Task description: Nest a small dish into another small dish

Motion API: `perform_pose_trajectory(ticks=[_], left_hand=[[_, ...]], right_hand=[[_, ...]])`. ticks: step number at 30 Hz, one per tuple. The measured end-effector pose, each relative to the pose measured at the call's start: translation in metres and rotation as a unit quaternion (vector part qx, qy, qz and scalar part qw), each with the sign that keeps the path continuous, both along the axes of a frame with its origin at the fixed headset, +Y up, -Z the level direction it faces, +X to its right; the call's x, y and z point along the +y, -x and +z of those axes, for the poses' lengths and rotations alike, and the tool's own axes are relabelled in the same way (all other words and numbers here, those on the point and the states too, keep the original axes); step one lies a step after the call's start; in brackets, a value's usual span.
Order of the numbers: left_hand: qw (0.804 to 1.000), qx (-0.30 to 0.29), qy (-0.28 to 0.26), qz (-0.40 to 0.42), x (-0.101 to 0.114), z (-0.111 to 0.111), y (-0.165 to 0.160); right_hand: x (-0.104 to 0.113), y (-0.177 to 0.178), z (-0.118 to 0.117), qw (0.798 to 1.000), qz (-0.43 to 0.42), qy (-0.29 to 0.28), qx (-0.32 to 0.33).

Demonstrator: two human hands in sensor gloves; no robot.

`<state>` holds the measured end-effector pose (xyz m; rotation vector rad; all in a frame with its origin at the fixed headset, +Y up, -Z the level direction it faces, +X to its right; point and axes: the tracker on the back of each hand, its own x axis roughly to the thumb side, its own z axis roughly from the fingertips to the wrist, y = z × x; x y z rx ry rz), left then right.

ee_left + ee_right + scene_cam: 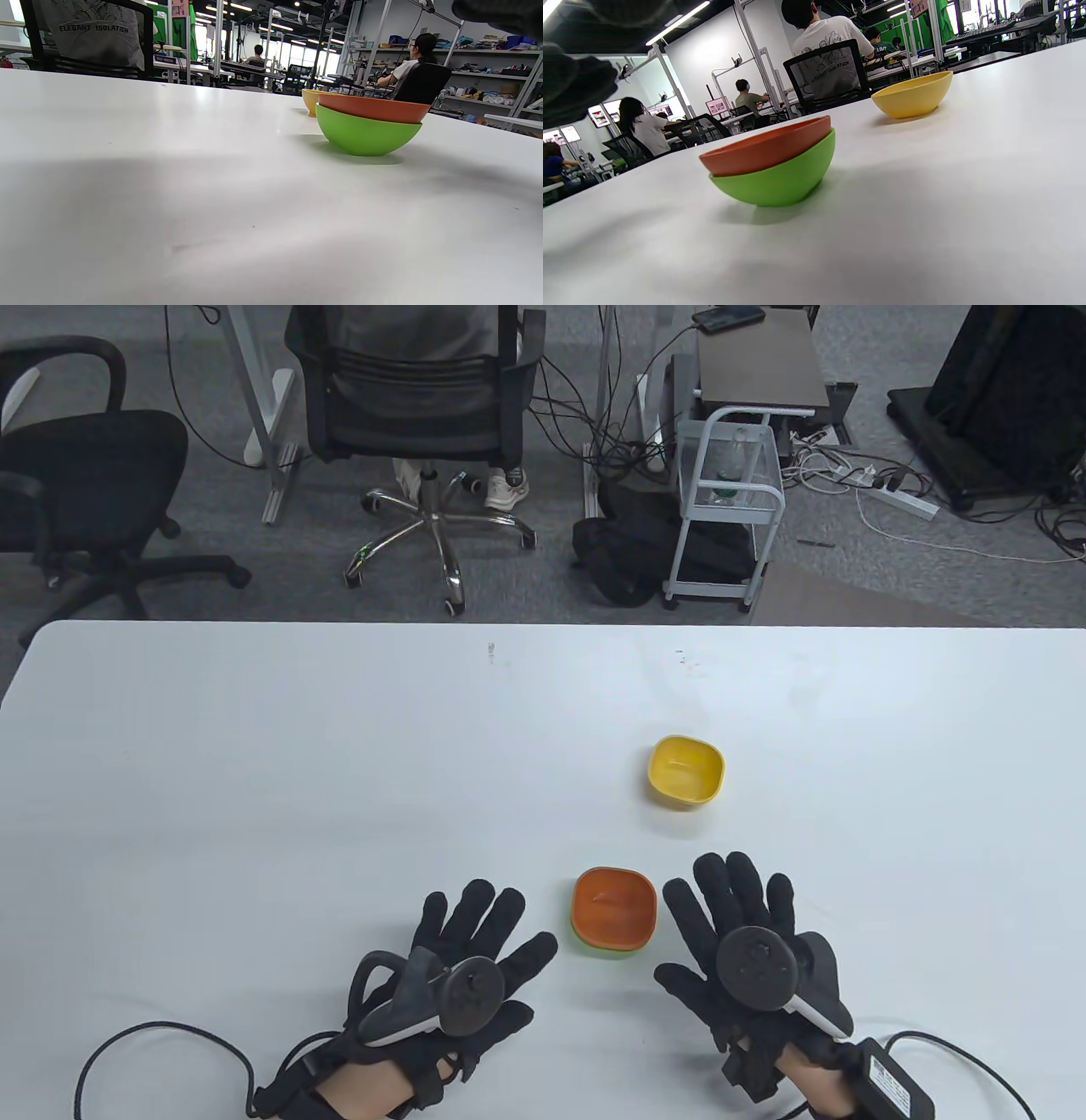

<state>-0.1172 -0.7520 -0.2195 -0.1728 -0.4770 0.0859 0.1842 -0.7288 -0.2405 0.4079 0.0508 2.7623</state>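
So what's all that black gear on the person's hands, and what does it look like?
Both the left hand and right hand wear black fabric gloves. A dark, rounded tracker with a white underside is strapped to the back of each. Black cables trail from both wrists; the right wrist carries a labelled black box. Bare forearms show.

I see an orange dish [614,909] in a green dish [780,178], a yellow dish [686,771] toward the upper right, black gloves [462,959] and a white table [339,780].

one dish [614,906] nested in lower dish [585,943] | third dish [686,771] behind, right, apart
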Motion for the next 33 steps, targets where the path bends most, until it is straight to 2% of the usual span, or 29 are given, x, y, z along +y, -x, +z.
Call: perform_pose_trajectory(ticks=[3,6,8,12,14,18,22,27,33], left_hand=[[1.000,0.002,0.003,0.004,0.000,0.000,0.001],[1.000,0.004,0.008,0.011,0.000,-0.003,0.002],[1.000,0.006,0.013,0.014,0.000,-0.003,0.003],[1.000,0.007,0.020,0.017,-0.001,-0.004,0.003],[1.000,0.008,0.019,0.016,0.000,-0.004,0.004],[1.000,0.011,0.018,0.015,0.000,-0.005,0.007],[1.000,0.007,0.028,0.009,-0.003,-0.006,0.007],[1.000,0.007,0.026,0.007,-0.003,-0.005,0.005],[1.000,0.012,0.027,0.011,-0.003,-0.007,0.005]], right_hand=[[0.012,0.003,-0.020,1.000,-0.008,-0.007,-0.018],[0.024,0.003,-0.057,0.998,-0.016,-0.009,-0.063],[0.025,0.002,-0.088,0.994,-0.017,0.019,-0.104],[0.004,-0.006,-0.148,0.978,-0.042,0.077,-0.191],[-0.011,-0.011,-0.164,0.974,-0.045,0.098,-0.201],[-0.037,-0.012,-0.180,0.963,0.028,0.152,-0.222],[-0.055,-0.016,-0.184,0.957,0.034,0.169,-0.233],[-0.058,-0.020,-0.186,0.954,0.021,0.168,-0.247],[-0.064,-0.021,-0.186,0.951,0.043,0.160,-0.261]])
